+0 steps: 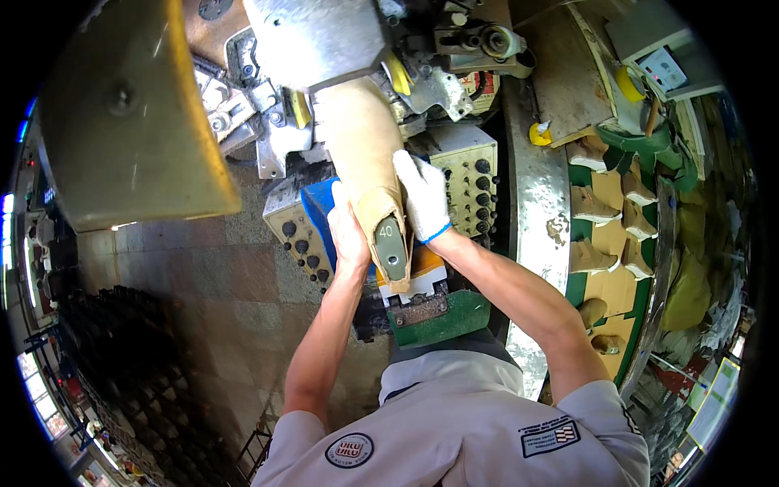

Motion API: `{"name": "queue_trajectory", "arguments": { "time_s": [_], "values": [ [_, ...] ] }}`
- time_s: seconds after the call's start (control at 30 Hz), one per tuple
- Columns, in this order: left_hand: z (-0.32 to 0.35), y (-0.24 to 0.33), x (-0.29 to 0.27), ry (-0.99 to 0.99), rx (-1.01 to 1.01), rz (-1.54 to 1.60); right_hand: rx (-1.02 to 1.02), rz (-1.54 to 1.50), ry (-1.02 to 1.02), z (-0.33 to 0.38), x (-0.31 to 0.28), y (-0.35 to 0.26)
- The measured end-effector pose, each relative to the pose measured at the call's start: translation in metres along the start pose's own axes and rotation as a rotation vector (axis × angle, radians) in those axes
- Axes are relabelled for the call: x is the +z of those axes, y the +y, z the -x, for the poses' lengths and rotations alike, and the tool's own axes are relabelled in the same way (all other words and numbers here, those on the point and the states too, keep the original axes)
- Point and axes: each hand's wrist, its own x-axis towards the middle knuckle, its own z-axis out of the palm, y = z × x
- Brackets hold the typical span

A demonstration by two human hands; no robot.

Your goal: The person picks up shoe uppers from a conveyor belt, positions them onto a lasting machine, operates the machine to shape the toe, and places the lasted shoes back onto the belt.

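head view: a tan leather shoe upper stretched on a rigid last [365, 154] sits between both hands, its toe up in the grey metal lasting machine [316, 36]. the bare left hand [347, 231] cups its left side; the white-gloved right hand [423, 195] grips the right. it looks stiff and fairly light, best held at the heel sides. right of the hands, more tan shoes [596, 207] line a green rack [641, 292].

The tan boot's [363, 154] toe end seems hidden inside the machine head [316, 36].

Shoe factory: lasting machine [324, 49], shelved boots [596, 207] (tan, unfinished).
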Motion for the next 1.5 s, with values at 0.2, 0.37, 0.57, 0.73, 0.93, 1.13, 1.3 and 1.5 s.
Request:
{"name": "queue_trajectory", "arguments": {
  "time_s": [0.2, 0.37, 0.57, 0.73, 0.93, 1.13, 1.3, 1.5],
  "values": [
    [0.001, -0.002, -0.005, 0.037, 0.001, 0.003, 0.001, 0.246, -0.131, 0.004, -0.015, -0.014],
    [0.037, 0.014, -0.011, 0.189, -0.012, 0.035, 0.015, 0.354, -0.193, 0.035, -0.054, -0.018],
    [0.089, 0.056, 0.024, 0.098, 0.357, -0.275, 0.079, 0.149, -0.023, 0.087, -0.113, -0.027],
    [0.090, 0.077, 0.066, 0.320, 0.336, -0.892, 0.053, 0.202, 0.020, 0.129, -0.142, -0.030],
    [0.080, 0.074, 0.075, 0.404, 0.367, -0.861, 0.153, -0.113, 0.103, 0.143, -0.172, -0.030],
    [0.082, 0.067, 0.077, 0.416, 0.389, -0.842, 0.130, -0.184, 0.084, 0.145, -0.209, -0.025],
    [0.080, 0.060, 0.076, 0.393, 0.447, -0.815, 0.214, -0.152, 0.069, 0.144, -0.244, -0.016],
    [0.079, 0.056, 0.071, 0.352, 0.430, -0.714, 0.220, -0.115, 0.053, 0.145, -0.267, -0.010]
  ]
}}
